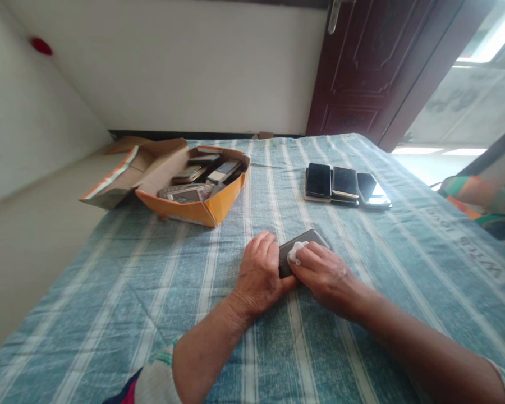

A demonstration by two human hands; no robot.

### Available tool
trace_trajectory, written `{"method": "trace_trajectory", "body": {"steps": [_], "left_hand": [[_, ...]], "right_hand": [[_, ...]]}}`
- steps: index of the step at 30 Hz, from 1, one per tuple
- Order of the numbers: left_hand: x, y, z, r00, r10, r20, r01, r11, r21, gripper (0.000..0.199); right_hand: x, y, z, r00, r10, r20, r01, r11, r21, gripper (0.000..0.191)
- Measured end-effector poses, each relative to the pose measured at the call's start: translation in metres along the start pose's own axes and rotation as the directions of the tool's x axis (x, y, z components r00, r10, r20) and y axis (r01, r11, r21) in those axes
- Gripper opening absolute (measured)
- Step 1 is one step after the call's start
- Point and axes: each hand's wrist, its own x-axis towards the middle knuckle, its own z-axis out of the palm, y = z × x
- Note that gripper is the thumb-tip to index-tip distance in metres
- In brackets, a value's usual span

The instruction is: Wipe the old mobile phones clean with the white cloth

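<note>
A dark grey smartphone (312, 237) lies at the middle of the striped cloth. My left hand (260, 275) grips its left end, with the thumb along the near edge. In my right hand (325, 276) a crumpled white wipe (295, 253) is pinched and pressed against the phone's upward face. Part of the phone is hidden under the fingers of both hands.
An open orange cardboard box (185, 211) holding several phones stands to the left, its lid folded out leftward. Stacked phones (318, 180) lie at the back right, beside a white-looking phone (372, 189). A blue striped cloth (160, 269) covers the surface.
</note>
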Motion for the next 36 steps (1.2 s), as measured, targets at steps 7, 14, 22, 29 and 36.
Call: {"method": "trace_trajectory", "body": {"steps": [7,14,22,29,36], "left_hand": [[0.002,0.004,0.001,0.998,-0.034,0.043,0.034,0.999,0.000,0.058],[0.003,0.006,-0.001,0.996,-0.055,0.077,0.055,0.999,0.004,0.060],[0.005,0.007,-0.001,0.996,-0.049,0.077,0.049,0.999,0.003,0.058],[0.005,0.005,0.000,0.993,-0.041,0.110,0.038,0.999,0.027,0.063],[0.006,0.004,0.000,0.993,-0.038,0.115,0.036,0.999,0.019,0.061]], "right_hand": [[-0.007,0.002,-0.003,1.000,0.012,-0.028,-0.015,0.992,-0.123,0.029],[-0.013,0.005,-0.007,0.994,0.107,-0.001,-0.106,0.987,-0.122,0.028],[-0.016,0.003,-0.017,0.976,0.207,0.065,-0.211,0.976,0.052,0.021],[-0.014,0.012,-0.005,0.969,0.247,-0.012,-0.243,0.960,0.137,0.024],[-0.013,0.016,-0.008,0.924,0.370,0.091,-0.377,0.924,0.070,0.024]]}}
